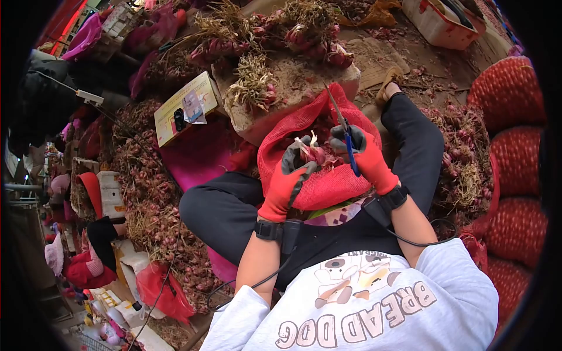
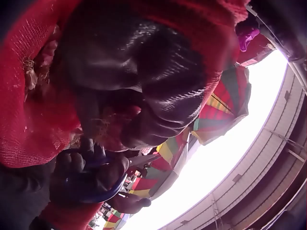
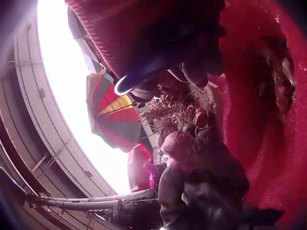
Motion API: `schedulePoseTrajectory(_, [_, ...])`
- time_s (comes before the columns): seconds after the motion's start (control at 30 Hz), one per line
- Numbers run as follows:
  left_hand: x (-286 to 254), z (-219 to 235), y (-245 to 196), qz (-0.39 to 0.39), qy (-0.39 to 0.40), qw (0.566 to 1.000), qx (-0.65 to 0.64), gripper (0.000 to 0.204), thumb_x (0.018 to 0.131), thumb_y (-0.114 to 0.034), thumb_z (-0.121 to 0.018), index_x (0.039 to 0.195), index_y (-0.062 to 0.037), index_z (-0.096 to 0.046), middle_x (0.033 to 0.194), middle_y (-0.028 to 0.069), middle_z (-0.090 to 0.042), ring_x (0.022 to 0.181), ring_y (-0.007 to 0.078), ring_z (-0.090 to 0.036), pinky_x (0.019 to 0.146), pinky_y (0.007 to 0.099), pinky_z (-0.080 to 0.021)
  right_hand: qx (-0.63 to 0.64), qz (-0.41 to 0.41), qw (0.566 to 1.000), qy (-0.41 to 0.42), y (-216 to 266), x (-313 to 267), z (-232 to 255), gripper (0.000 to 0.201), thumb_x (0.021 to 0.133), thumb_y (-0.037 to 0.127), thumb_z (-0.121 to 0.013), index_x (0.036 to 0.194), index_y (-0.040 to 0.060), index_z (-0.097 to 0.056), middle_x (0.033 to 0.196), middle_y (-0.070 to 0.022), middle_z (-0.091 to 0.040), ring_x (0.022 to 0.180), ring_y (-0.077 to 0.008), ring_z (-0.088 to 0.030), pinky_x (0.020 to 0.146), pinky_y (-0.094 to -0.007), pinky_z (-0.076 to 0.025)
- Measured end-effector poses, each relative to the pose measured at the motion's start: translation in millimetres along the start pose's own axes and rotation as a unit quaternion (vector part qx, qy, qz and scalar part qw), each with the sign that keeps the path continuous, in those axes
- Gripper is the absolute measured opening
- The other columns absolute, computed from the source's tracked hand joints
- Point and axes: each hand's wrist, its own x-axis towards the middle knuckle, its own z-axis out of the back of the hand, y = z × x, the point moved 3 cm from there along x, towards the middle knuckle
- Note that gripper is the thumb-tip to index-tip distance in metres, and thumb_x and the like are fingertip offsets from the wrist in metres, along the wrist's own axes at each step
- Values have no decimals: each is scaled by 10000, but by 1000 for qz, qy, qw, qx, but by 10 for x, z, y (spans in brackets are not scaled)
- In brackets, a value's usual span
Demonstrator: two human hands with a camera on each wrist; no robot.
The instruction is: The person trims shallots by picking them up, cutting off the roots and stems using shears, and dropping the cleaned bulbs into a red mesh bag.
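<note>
My left hand (image 1: 288, 178), in a red glove with dark grey palm, holds a small bunch of red onions (image 1: 314, 153) with pale cut stalks over an open red mesh bag (image 1: 328, 193). In the right wrist view an onion (image 3: 180, 147) shows at the left fingers. My right hand (image 1: 366, 155), gloved alike, grips blue-handled scissors (image 1: 350, 146), blades pointing up and away from me. The left wrist view shows the blue handle (image 2: 86, 189) round the right fingers. More onions lie inside the bag.
Beyond the bag, a block (image 1: 246, 120) bears dried onion bunches (image 1: 254, 82). A yellow box (image 1: 186, 108) stands to its left. Onion heaps (image 1: 155, 193) lie at both sides, full red mesh sacks (image 1: 515, 158) at far right, a white crate (image 1: 439, 23) at top right.
</note>
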Motion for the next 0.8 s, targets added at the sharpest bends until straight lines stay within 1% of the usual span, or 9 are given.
schedulePoseTrajectory(0.17, [-14, 18, 78, 42, 4, 997, 69, 541, 850, 30, -593, 1362, -41, -433, 1125, -10, -522, 846, 37, -485, 743, 181, -433, -108, 85, 989, 59, 349, 25, -320, 349, 811, 38, -675, 1140, -2, -565, 963, -56, -654, 855, -103, -604, 753, -278, -504])
schedulePoseTrajectory(0.27, [-48, -30, 118, -3, -5, 994, 111, 546, 821, 4, -620, 1340, -32, -452, 1079, -3, -532, 918, 81, -517, 799, 224, -452, -221, 139, 965, 32, 206, 104, -349, 389, 788, 64, -681, 1153, 10, -556, 892, -120, -642, 804, -160, -625, 745, -310, -496])
schedulePoseTrajectory(0.37, [-46, 4, 183, -37, -29, 981, 188, 526, 796, -24, -643, 1299, -42, -489, 1030, 26, -544, 930, 107, -540, 842, 255, -460, -245, 136, 960, 19, 130, 73, -369, 391, 788, 65, -679, 1155, 6, -554, 891, -125, -641, 799, -193, -627, 745, -319, -497])
schedulePoseTrajectory(0.47, [-62, -5, 201, -19, -30, 984, 176, 486, 804, -18, -642, 1270, -40, -505, 1005, 11, -555, 887, 86, -538, 776, 238, -455, -213, 133, 968, 21, 46, 66, -371, 357, 785, 67, -687, 1114, 9, -563, 887, -127, -643, 797, -203, -630, 742, -323, -498])
schedulePoseTrajectory(0.57, [-40, -55, 163, 9, -16, 987, 157, 468, 824, 13, -626, 1273, -32, -499, 974, -37, -575, 809, 35, -524, 676, 186, -437, -96, 36, 994, 43, -65, 90, -316, 317, 773, 67, -698, 1057, 11, -569, 878, -132, -640, 783, -221, -627, 739, -328, -497])
schedulePoseTrajectory(0.63, [-38, -31, 216, 17, -32, 986, 166, 456, 814, 15, -634, 1252, -33, -515, 974, -34, -590, 814, 35, -531, 677, 188, -440, -132, 75, 987, 49, -97, 79, -304, 299, 765, 73, -704, 1028, 20, -571, 878, -137, -642, 780, -245, -634, 733, -337, -499])
schedulePoseTrajectory(0.73, [-7, 37, 361, -54, -46, 964, 255, 460, 808, 30, -628, 1251, -27, -517, 1037, -10, -602, 856, 45, -547, 708, 192, -452, -299, 153, 942, 18, 8, 20, -364, 292, 759, 79, -704, 1016, 32, -574, 881, -141, -645, 789, -277, -644, 719, -354, -501])
schedulePoseTrajectory(0.77, [0, 51, 400, -71, -49, 965, 246, 465, 799, 14, -638, 1246, -41, -524, 1038, 3, -600, 852, 71, -554, 722, 225, -464, -369, 181, 912, 0, 47, -5, -408, 293, 757, 80, -703, 1017, 36, -576, 883, -142, -647, 794, -287, -647, 714, -360, -501])
schedulePoseTrajectory(0.8, [9, 12, 352, -87, -51, 966, 237, 469, 790, -2, -649, 1241, -54, -531, 1040, 16, -599, 848, 97, -561, 735, 259, -475, -372, 174, 911, -36, 40, -13, -416, 286, 762, 86, -695, 1022, 47, -582, 896, -152, -647, 813, -322, -647, 705, -377, -504])
